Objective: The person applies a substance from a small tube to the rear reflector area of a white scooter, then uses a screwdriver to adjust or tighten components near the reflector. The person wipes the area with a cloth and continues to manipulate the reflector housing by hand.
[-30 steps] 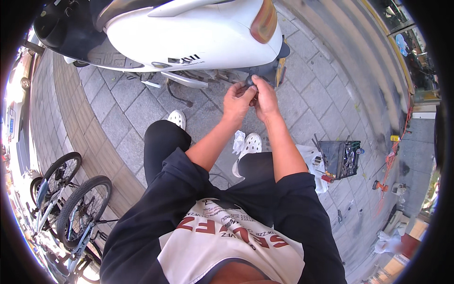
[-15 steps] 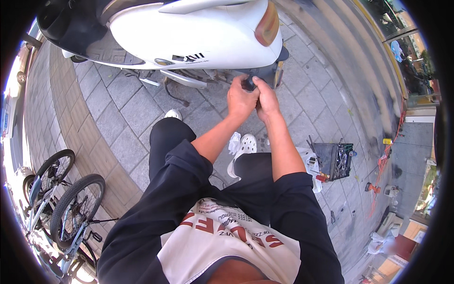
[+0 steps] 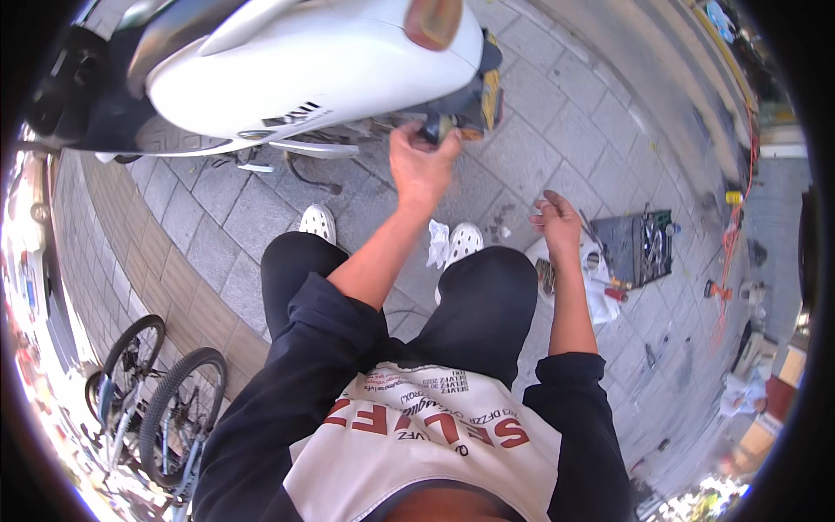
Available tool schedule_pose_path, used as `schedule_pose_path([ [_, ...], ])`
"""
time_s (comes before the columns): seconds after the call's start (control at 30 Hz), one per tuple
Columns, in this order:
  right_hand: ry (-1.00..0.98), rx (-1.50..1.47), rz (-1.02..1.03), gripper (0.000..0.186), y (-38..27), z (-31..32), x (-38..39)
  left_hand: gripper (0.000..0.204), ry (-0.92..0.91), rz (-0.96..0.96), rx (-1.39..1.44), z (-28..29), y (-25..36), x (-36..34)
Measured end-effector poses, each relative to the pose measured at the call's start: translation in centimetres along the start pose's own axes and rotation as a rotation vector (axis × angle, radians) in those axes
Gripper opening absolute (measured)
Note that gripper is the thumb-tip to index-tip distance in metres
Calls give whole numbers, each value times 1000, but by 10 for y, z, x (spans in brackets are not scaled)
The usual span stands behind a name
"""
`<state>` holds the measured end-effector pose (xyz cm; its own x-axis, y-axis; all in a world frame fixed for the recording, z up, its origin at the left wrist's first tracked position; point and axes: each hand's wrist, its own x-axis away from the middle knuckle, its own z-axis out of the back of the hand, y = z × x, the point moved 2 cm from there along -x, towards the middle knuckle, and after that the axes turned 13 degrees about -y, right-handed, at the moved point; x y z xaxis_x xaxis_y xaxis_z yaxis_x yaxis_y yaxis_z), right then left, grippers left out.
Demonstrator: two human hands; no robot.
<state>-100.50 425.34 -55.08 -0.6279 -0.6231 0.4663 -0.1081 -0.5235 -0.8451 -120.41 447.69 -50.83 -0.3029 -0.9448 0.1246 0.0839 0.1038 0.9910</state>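
A white scooter [image 3: 322,74] with an amber-red tail light [image 3: 432,21] stands in front of me. Below its rear end, my left hand [image 3: 419,167] has its thumb and fingers curved round a small black rounded part [image 3: 431,130]. Whether that part is fixed to the scooter I cannot tell. Off to the right hangs my right hand [image 3: 559,223], fingers loosely bent and apart, with nothing seen in it. It is over the edge of a white plastic bag [image 3: 600,296], beside a dark tool case [image 3: 633,250] filled with metal tools.
Two bicycles [image 3: 178,409] stand at the lower left. A crumpled white tissue [image 3: 437,244] lies by my shoe. To the right are an orange power tool [image 3: 718,290], an orange cord [image 3: 729,248] and a red-handled tool [image 3: 616,295]. Steps [image 3: 670,78] rise at the upper right.
My hands were together at the black part. The right has let go and moved right and nearer, towards the bag and tool case; the left stays on the part. The view has shifted.
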Motion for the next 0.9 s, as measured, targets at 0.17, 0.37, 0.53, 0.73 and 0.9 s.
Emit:
schedule_pose_path([
  [0.17,66,214,-311,51,202,-6,14,80,9,17,53,11,-1,0],
  [0.37,207,358,-384,62,278,-39,-16,74,-32,124,66,4,13,6],
  [0.53,218,324,-296,63,304,-49,-70,78,-18,124,-2,0,14,6],
  [0.73,368,585,-79,51,298,-52,-90,76,4,132,41,7,5,5],
  [0.9,330,366,-8,37,209,-49,-78,78,34,85,81,3,-3,4],
])
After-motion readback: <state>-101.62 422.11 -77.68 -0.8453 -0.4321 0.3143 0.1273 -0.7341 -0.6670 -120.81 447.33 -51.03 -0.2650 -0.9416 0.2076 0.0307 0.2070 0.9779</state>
